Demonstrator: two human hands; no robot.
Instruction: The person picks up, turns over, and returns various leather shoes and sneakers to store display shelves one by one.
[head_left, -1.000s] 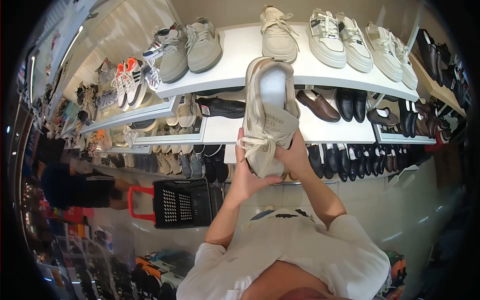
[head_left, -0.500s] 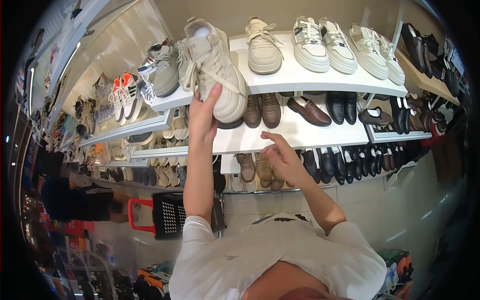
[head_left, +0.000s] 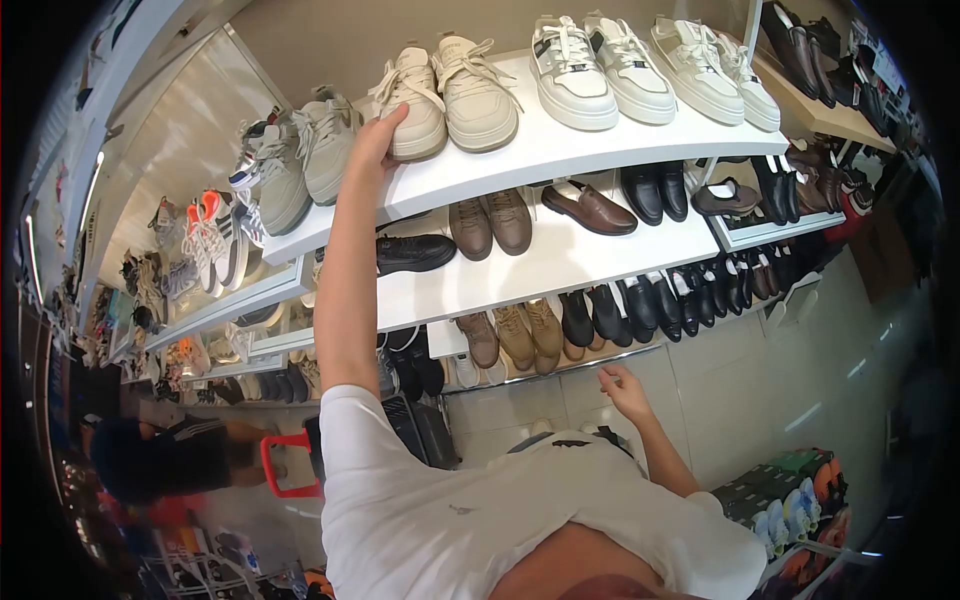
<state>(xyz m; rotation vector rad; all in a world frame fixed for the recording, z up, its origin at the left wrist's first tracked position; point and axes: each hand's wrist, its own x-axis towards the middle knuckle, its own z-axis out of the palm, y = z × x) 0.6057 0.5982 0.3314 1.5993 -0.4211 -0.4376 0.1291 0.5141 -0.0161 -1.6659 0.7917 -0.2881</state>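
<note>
My left hand (head_left: 378,137) reaches up to the top white shelf (head_left: 590,148), its fingers on the left side of a beige sneaker (head_left: 416,112). That sneaker stands on the shelf, toe toward me, beside a matching beige sneaker (head_left: 478,105) with loose laces. Lower right, my right hand (head_left: 625,390) hangs over the floor in front of the shelves, holding nothing, fingers partly curled and apart.
Grey sneakers (head_left: 283,185) stand left on the top shelf, white sneakers (head_left: 575,85) right. Brown and black shoes (head_left: 590,208) fill lower shelves. A red-handled black basket (head_left: 290,465) and a person in dark clothes (head_left: 160,455) are lower left. Shoe boxes (head_left: 770,490) lie lower right.
The beige sneaker went from both hands into my left hand, then onto the shelf beside its match. My right hand let go and moved down and right. The view has shifted.
</note>
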